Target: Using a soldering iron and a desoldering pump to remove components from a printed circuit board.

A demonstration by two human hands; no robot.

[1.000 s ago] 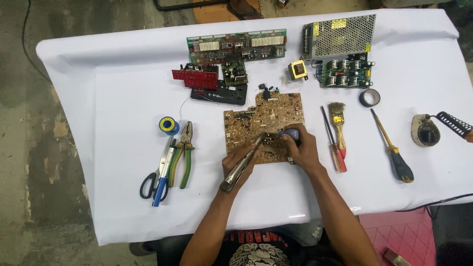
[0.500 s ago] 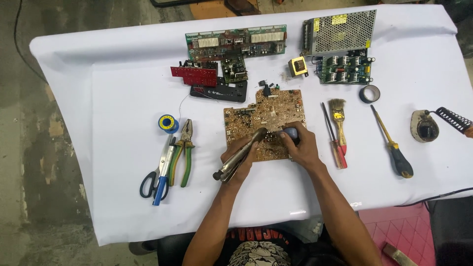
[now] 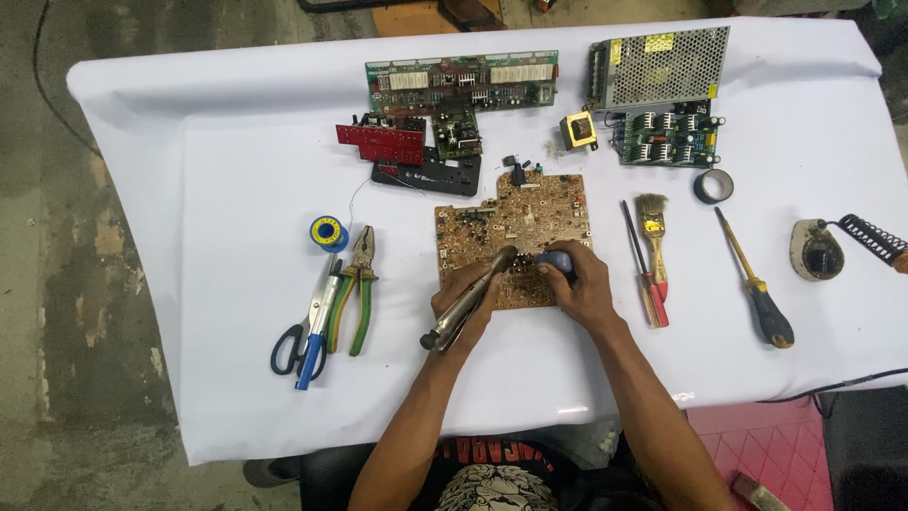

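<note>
Both hands sit mid-frame: my left hand (image 3: 465, 295) clenched around the metal tool (image 3: 468, 308), my right hand (image 3: 579, 284) grasping the blue handle (image 3: 556, 259); I'd brace wrists on the brown circuit board (image 3: 515, 227).

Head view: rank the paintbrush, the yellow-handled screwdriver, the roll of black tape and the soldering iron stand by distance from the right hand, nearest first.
1. Paintbrush, just to the right of the right hand.
2. Yellow-handled screwdriver, farther right on the cloth.
3. Roll of black tape, up and to the right, beside the green boards; close to the screwdriver in distance, so this order is tentative.
4. Soldering iron stand, near the table's right edge.
</note>
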